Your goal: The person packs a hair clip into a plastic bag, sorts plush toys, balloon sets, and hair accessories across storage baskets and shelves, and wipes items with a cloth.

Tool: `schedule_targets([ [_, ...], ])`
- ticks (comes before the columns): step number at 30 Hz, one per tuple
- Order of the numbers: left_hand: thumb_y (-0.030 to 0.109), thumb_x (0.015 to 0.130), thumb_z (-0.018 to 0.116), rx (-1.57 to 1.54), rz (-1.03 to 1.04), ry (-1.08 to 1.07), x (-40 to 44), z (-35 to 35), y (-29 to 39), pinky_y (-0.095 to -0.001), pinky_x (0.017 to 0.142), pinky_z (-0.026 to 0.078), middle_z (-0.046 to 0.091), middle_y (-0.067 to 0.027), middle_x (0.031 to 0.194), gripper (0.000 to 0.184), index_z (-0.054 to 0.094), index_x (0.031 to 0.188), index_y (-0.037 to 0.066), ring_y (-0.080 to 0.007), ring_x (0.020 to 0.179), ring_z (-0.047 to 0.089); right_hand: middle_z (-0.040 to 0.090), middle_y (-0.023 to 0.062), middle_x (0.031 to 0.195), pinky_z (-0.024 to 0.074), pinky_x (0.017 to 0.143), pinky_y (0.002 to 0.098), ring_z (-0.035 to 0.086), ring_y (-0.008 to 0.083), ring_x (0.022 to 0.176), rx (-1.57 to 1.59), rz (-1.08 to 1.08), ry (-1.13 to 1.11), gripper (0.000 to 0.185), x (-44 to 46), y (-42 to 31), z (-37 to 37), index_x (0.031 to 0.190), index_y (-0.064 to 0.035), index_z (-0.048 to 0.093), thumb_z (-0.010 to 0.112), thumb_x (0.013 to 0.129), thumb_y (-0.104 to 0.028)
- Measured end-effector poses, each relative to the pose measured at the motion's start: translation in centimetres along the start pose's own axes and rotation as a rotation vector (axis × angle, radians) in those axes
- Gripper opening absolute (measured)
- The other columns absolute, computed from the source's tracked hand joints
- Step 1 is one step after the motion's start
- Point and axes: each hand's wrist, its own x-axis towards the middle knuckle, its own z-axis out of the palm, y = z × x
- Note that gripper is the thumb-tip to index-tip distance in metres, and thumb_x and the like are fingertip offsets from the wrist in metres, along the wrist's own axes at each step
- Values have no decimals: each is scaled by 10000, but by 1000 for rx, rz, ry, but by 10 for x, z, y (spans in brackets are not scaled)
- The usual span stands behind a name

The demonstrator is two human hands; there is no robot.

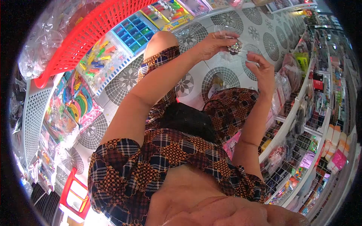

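My left hand (217, 44) reaches across from the left arm and pinches a small round jewelled piece (234, 47) with shiny stones. Clear plastic, seen only faintly, lies around the piece and the fingers. To the right and a little lower, my right hand (263, 71) is raised with its fingers bent and parted, holding nothing that I can make out. A gap separates it from the jewelled piece. Both hands are above the patterned tile floor (188, 84).
At the upper left are a red basket (81, 39), a blue compartment tray (134, 33) and a clear box of colourful clips (98, 60). Wire shelves with packaged goods (298, 145) line the right side. My bent knee (161, 39) is beside the blue tray.
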Motion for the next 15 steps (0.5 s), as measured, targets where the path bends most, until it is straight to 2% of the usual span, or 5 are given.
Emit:
schedule_targets([
  [2,172,817,605,-28,1,-4,1,-2,-4,-313,825,457,596,-84,1031,353,515,1123,21,-166,947,574,611,100,963,468,724,245,558,138,883,-44,-128,99,152,-2,-3,7,889,34,616,635,738,20],
  [6,199,800,623,10,-66,-111,-1,-6,0,-345,849,448,589,-93,1022,390,505,1115,2,-180,927,576,598,116,969,478,718,244,556,152,891,-9,-177,142,118,-1,1,0,847,53,596,612,732,73],
  [9,250,783,642,3,-124,-236,-4,-8,20,-327,819,449,590,-89,1004,427,519,1111,6,-168,927,569,590,137,963,486,736,259,557,171,895,178,-144,119,99,-4,-2,-7,836,50,595,600,740,74],
  [10,268,780,646,19,-138,-314,-5,-9,26,-304,784,456,595,-80,991,422,540,1101,15,-154,926,565,584,145,971,486,750,269,558,174,895,228,-184,50,99,-5,-4,-9,835,49,594,597,740,78],
  [15,300,787,629,307,-161,-553,-7,-5,31,-290,808,440,578,-81,1081,442,533,1124,29,-140,976,546,562,153,1008,481,780,279,564,172,896,235,-241,-140,108,-8,-3,-8,842,51,590,595,738,78],
])
